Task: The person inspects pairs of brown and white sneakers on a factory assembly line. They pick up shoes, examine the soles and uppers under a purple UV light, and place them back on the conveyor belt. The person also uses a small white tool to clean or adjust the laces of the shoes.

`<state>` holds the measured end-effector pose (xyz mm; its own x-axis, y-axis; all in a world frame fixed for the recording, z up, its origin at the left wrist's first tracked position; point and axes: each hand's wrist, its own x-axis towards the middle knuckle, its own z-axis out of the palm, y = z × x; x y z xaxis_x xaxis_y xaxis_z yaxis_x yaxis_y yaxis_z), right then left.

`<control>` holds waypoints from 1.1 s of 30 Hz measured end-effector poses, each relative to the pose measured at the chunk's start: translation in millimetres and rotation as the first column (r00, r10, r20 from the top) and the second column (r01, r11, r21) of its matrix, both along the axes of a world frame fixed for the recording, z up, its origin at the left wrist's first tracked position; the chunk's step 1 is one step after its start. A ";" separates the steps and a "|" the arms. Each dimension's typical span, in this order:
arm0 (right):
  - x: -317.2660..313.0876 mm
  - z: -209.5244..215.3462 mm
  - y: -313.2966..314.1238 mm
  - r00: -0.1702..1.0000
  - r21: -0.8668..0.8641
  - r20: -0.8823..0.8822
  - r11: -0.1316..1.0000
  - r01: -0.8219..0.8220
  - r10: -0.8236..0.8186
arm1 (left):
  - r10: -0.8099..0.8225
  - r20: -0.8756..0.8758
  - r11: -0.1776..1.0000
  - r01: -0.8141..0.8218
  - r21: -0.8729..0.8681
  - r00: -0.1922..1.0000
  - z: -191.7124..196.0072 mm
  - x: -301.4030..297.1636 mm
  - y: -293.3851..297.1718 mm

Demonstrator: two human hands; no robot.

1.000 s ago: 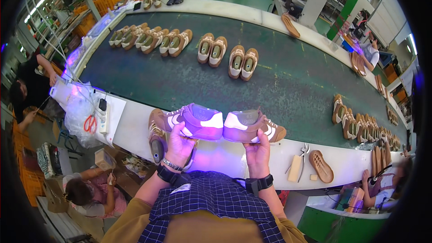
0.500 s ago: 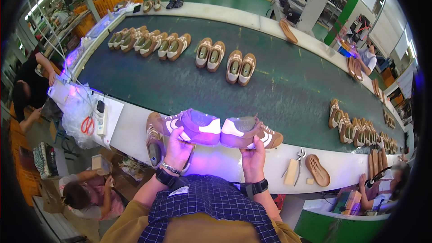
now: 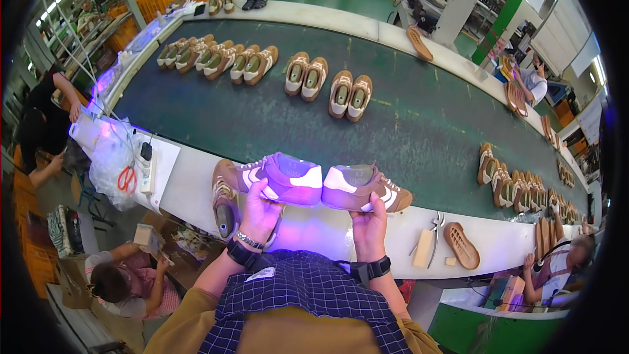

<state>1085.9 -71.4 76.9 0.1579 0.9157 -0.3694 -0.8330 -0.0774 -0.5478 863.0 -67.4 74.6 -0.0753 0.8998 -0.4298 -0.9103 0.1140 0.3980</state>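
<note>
Two brown sneakers with white heel patches are held up heel to heel over the bench edge. My left hand (image 3: 260, 213) is closed round the sole of the left sneaker (image 3: 283, 179), whose toe points left. The right sneaker (image 3: 367, 187), toe to the right, is gripped by my right hand (image 3: 370, 226), thumb on its near side. Their heels nearly touch, and purple light falls on them. Another brown sneaker (image 3: 225, 204) rests on the bench beside my left hand, partly hidden behind it.
Sneaker pairs (image 3: 306, 78) stand in rows on the green belt (image 3: 406, 137). On the white bench (image 3: 393, 249) lie pliers (image 3: 435, 236), a tan block (image 3: 422, 249) and a loose sole (image 3: 462, 246). Red scissors (image 3: 126, 179) lie by a power strip (image 3: 147, 174). Several people work nearby.
Both held sneakers have risen slightly and tilted a little, their heels still together. My hands keep their grips.
</note>
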 end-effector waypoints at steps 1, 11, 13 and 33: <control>0.6 -2.4 -0.4 1.000 -0.010 -0.006 1.000 0.003 -0.003 | -0.005 0.005 1.000 0.005 -0.006 1.000 -0.9 0.0 -0.5; 0.7 -6.9 1.0 1.000 -0.045 -0.029 0.999 -0.009 0.008 | -0.019 0.031 1.000 0.019 0.004 0.999 -14.5 -4.4 -0.1; 0.4 -7.3 1.4 1.000 -0.047 -0.030 0.999 -0.006 0.004 | -0.018 0.029 1.000 0.018 -0.009 0.999 -13.4 -3.5 0.6; -0.2 -11.0 -1.0 1.000 -0.086 0.006 0.996 0.002 -0.002 | -0.026 0.052 0.998 0.029 -0.053 0.998 -20.4 -2.7 3.0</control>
